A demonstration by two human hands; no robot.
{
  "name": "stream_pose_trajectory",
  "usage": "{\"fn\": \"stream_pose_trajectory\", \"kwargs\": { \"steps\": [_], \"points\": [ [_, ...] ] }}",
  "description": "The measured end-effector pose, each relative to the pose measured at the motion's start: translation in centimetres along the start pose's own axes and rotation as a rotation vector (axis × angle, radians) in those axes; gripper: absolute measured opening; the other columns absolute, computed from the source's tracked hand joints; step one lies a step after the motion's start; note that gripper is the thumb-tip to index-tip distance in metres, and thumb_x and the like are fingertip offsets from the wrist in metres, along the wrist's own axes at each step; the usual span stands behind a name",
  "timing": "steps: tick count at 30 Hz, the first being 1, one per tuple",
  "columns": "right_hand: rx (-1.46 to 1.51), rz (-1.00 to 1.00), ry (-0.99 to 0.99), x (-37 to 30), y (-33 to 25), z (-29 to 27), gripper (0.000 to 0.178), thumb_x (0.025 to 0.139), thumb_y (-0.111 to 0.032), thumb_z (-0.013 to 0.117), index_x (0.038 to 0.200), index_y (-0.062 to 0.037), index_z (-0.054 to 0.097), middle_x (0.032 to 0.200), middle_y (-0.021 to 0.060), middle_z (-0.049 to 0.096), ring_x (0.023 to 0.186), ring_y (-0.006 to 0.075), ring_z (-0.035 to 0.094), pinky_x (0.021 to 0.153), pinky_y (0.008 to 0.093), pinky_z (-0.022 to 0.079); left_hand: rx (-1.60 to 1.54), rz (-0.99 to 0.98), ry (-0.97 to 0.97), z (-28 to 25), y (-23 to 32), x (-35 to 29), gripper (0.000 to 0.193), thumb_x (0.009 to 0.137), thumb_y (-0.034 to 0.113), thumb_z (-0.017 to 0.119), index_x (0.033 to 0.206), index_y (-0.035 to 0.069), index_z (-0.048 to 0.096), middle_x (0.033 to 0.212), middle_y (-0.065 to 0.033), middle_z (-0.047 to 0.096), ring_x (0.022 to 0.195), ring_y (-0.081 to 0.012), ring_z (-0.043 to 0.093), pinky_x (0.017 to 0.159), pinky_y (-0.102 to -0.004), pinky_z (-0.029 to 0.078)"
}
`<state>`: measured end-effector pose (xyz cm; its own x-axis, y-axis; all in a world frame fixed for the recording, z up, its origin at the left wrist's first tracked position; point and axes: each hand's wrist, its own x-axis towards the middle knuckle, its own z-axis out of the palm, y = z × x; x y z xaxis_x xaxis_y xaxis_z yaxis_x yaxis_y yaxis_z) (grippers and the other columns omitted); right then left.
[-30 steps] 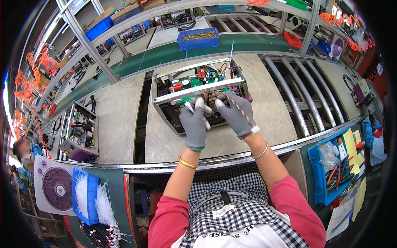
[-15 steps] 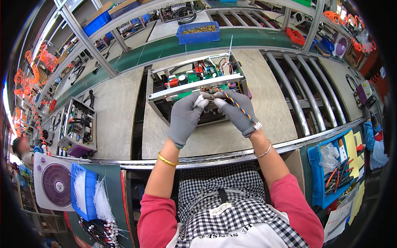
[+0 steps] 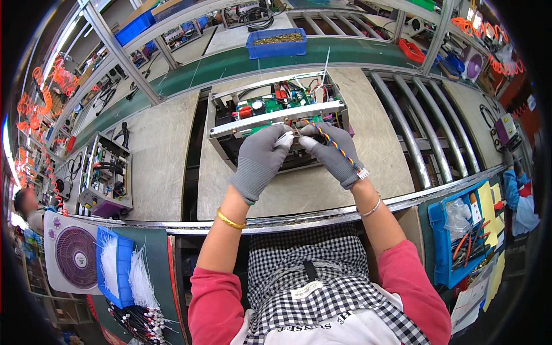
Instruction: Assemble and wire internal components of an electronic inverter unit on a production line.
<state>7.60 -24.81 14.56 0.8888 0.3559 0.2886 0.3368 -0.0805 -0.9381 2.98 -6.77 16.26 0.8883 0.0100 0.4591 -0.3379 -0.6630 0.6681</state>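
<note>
My left hand (image 3: 260, 158), in a grey glove, is closed in a pinch at the front of an open-topped electronic unit (image 3: 276, 114). Opposite it, the gloved fingers of my right hand (image 3: 333, 154) are also pinched, almost meeting the left fingertips. Something small and thin is between the two hands, too fine to name. A twisted bundle of coloured wires (image 3: 330, 141) rises from beside the fingertips and lies across the back of my right hand. Its white plug (image 3: 362, 173) hangs by that wrist. Green circuit boards and red and black parts fill the unit's metal frame.
Steel rollers (image 3: 408, 132) run right of the worktop (image 3: 368, 172). Another open unit (image 3: 106, 178) stands left. A blue bin of brass-coloured parts (image 3: 276, 43) is beyond. Near me are a fan (image 3: 75, 259), a bin of white ties (image 3: 118, 264) and a blue tool tray (image 3: 440, 247).
Both hands and the unit appear slightly further right in the picture. The pinch of each hand and the wire bundle over my right hand stay much the same.
</note>
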Motion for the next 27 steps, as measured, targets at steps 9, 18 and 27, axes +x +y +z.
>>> {"fn": "stream_pose_trajectory", "kwargs": {
  "steps": [9,18,27],
  "points": [
    [-0.059,-0.073,-0.029,0.4,0.3,-0.2,0.019,0.085,-0.009,0.072,0.102,-0.0021,0.069,0.093,0.0035,0.070,0.083,0.0100,0.062,0.075,0.0259,0.051,-0.068,0.003,-0.015,0.3,-0.1,-0.1,0.012,0.089,0.009,0.067,0.099,0.003,0.069,0.082,-0.0102,0.068,0.072,-0.0148,0.064,0.068,-0.0280,0.051],
    [-0.089,-0.167,-0.024,-1.2,1.7,0.0,0.014,0.087,-0.009,0.070,0.098,-0.0018,0.068,0.087,0.0017,0.067,0.078,0.0090,0.062,0.068,0.0236,0.050,-0.116,-0.011,0.246,2.8,-0.8,-0.9,0.021,0.087,0.014,0.072,0.106,0.006,0.066,0.080,-0.0074,0.069,0.068,-0.0143,0.065,0.063,-0.0263,0.051],
    [0.359,0.105,0.070,-1.3,3.8,0.8,0.011,0.093,-0.009,0.063,0.100,-0.0018,0.065,0.087,0.0037,0.065,0.072,0.0069,0.062,0.058,0.0213,0.048,0.186,0.009,0.334,2.6,-1.5,-0.9,0.072,0.083,0.020,0.075,0.147,0.022,0.042,0.069,-0.0058,0.064,0.057,-0.0187,0.062,0.054,-0.0309,0.048]
  ]
}}
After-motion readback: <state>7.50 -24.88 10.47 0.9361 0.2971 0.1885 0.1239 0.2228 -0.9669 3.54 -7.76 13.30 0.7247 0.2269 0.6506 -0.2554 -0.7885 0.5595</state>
